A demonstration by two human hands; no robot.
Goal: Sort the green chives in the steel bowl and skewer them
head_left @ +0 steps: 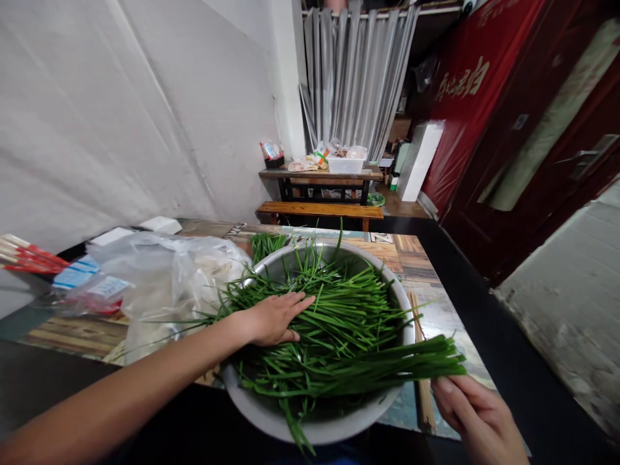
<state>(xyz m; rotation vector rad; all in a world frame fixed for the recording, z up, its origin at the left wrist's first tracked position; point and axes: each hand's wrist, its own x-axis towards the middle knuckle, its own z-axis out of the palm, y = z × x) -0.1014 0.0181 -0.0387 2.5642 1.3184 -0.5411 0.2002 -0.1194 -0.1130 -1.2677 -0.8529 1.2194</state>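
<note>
A wide metal basin (314,436) on the table is heaped with long green garlic chives (358,303). My left hand (278,318) lies on top of the heap, palm down, with its fingers stretched out. Toward the basin's right rim, a bunch of chives (416,361) sticks out past the edge. My right hand (477,410) is closed at the outer end of this bunch, thumb and forefinger pinched against the stalks. Beneath the bunch, thin wooden skewers (426,407) lie on the table beside the basin, partly hidden.
Clear plastic bags (169,271) crowd the table left of the basin, near red-wrapped sticks (33,255). More chives (268,244) lie behind the basin. Farther off stand a wooden bench (320,209) and another table with a white plastic tub (345,165). A dark red door (542,135) is at right.
</note>
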